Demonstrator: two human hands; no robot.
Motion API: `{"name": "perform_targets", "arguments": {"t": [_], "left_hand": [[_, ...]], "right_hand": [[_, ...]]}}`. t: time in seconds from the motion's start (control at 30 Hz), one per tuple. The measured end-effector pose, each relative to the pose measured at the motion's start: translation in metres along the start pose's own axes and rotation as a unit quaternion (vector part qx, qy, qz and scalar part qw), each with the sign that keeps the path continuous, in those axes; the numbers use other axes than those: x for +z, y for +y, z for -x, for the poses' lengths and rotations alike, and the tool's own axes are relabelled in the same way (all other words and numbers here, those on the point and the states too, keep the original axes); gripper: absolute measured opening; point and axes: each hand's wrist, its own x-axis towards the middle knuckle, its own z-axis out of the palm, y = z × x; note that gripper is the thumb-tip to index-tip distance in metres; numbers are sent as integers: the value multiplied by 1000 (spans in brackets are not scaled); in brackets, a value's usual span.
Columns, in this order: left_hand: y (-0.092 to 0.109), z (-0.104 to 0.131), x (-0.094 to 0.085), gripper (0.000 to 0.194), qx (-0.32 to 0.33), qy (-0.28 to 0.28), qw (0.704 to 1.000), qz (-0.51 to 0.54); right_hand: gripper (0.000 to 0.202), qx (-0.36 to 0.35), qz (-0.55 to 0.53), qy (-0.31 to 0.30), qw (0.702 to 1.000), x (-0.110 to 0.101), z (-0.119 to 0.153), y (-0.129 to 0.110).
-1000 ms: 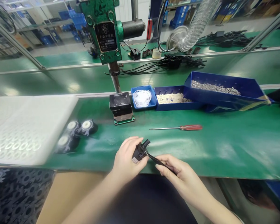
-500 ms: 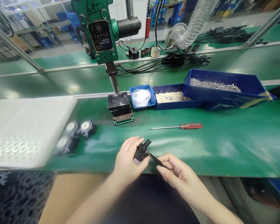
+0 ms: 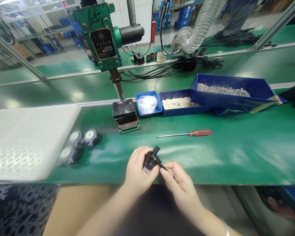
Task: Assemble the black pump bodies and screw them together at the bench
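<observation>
Left hand (image 3: pixel 140 170) curled round black part (image 3: pixel 148 162), right hand (image 3: pixel 179 181) pinching tool (image 3: pixel 164 167), beyond them tray (image 3: pixel 151 114) of white strands (image 3: pixel 147 104), bin (image 3: pixel 180 112) of cream bits (image 3: pixel 177 103), bigger bin (image 3: pixel 218 98) of metal pins (image 3: pixel 222 89)

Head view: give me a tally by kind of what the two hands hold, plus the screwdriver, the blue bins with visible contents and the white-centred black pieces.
Labelled black part in the left hand: 1
Black tool in the right hand: 1
Red-handled screwdriver: 1
Blue bins with visible contents: 3
White-centred black pieces: 3
Total: 9
</observation>
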Motion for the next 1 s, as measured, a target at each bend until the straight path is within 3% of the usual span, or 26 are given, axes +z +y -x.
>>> {"name": "perform_targets", "arguments": {"t": [0.13, 0.33, 0.43, 0.6, 0.8, 0.87, 0.93, 0.97, 1.0], "left_hand": [[0, -3, 3, 39, -25, 19, 999, 7], [-7, -12, -2, 39, 34, 5, 999, 3], [-10, -14, -1, 39, 32, -6, 999, 22], [-12, -9, 5, 38, -40, 48, 998, 21], [-13, -5, 11, 40, -37, 100, 994, 18], [-13, 0, 12, 40, -10, 109, 994, 25], [-12, 6, 12, 41, 19, 107, 993, 39], [-11, 8, 12, 42, 24, 105, 993, 46], [-11, 9, 11, 42, 21, 101, 993, 51]], "right_hand": [[25, -19, -36, 35, 999, 12, -5, 5], [28, -20, -12, 40, 999, -1, -12, -10], [26, -48, 29, 54, 997, -1, -16, -10], [20, -116, 68, 97, 986, 15, -23, 1], [17, -119, 73, 112, 984, 25, -27, 13], [18, -130, 40, 175, 975, 16, -36, 1], [18, -170, -38, 273, 946, 2, -45, -20], [17, -199, -81, 303, 928, -6, -49, -31], [17, -214, -99, 296, 925, -13, -51, -42]]}}
